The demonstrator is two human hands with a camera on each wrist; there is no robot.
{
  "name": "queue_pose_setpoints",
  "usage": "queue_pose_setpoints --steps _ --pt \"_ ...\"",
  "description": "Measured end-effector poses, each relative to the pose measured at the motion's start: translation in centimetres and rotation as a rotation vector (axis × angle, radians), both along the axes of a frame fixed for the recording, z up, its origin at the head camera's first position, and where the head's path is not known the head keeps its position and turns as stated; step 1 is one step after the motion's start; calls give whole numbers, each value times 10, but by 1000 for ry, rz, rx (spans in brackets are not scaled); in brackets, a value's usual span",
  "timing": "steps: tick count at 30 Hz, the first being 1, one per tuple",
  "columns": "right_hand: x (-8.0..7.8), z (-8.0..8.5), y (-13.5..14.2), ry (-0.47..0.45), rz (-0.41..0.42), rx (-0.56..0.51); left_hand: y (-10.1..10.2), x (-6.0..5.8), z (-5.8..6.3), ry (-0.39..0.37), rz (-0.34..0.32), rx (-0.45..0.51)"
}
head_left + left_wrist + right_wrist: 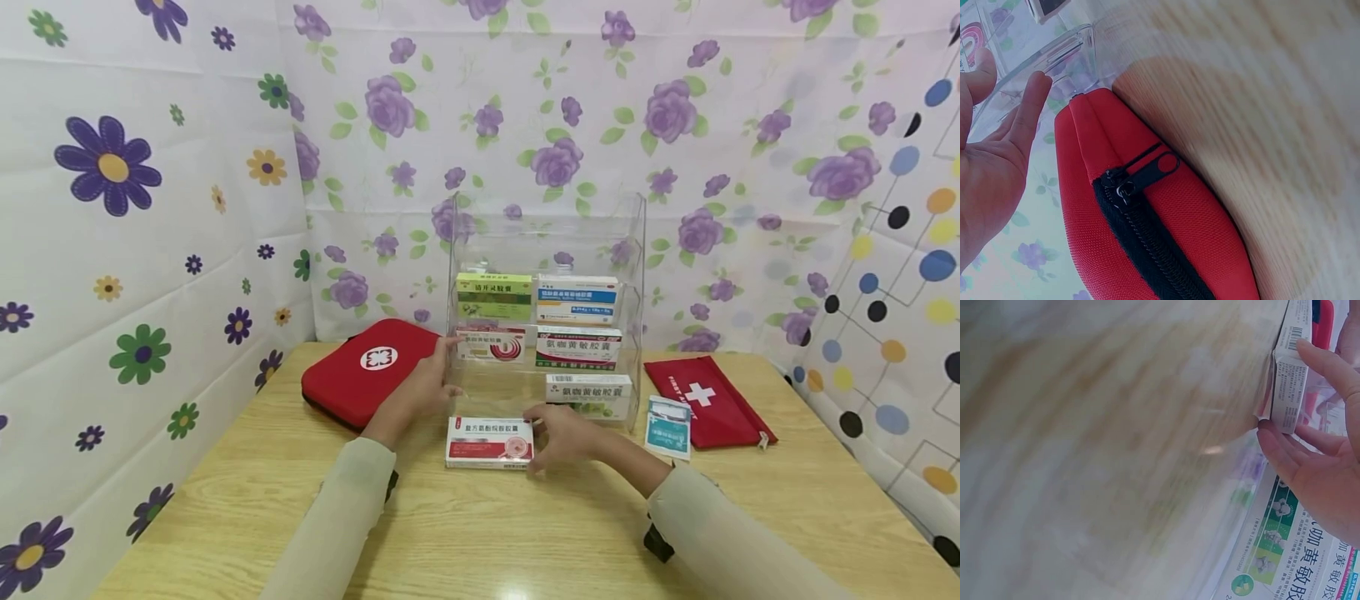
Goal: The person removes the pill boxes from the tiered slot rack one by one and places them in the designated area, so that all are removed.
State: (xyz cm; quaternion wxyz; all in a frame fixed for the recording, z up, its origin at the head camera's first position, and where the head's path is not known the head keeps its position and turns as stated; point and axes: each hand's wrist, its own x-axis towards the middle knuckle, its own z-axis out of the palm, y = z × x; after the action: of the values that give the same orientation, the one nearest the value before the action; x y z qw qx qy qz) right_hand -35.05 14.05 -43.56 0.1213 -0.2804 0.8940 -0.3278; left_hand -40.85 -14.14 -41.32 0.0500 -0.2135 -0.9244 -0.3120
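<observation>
1. Before the lowest tier of a stepped, clear plastic rack [498, 387], a flat white-and-red cardboard box [490, 442] sits low over the pale wood-grain tabletop [465, 533] – whether it rests there or is slightly raised, I cannot tell.
2. The right hand [566, 437] pinches this box by its right end, thumb and fingers on opposite edges.
3. The left hand [427, 383] holds nothing, its fingers loosely extended beside the rack's left wall; contact with the plastic is uncertain.
4. For good handling, I would keep that end grip light, the printed face forward and the box level – thin card could crease under a hard pinch. Bracing the rack with the left hand should help, as light plastic may slide if bumped.
5. Boxes: six. One is in the right hand; five are in the rack: yellow-green [494, 298] and white-and-blue [577, 302] above, white with red rings [491, 344] and white with red-and-green bands [578, 348] in the middle, white-and-green [588, 396] at lower right.
6. Others: one rack, one red zippered case [375, 375], one flat red first-aid pouch [701, 396], one small white-and-teal sachet [668, 427].
</observation>
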Motion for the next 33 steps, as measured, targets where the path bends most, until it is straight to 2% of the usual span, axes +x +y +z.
queue_pose_setpoints --steps 9,19,33 --pt "3 2 0 8 -12 17 0 1 0 -9 9 19" --pt "4 1 0 92 -22 85 2 2 1 -28 12 40" --pt "6 3 11 87 -5 58 0 1 1 -16 0 6"
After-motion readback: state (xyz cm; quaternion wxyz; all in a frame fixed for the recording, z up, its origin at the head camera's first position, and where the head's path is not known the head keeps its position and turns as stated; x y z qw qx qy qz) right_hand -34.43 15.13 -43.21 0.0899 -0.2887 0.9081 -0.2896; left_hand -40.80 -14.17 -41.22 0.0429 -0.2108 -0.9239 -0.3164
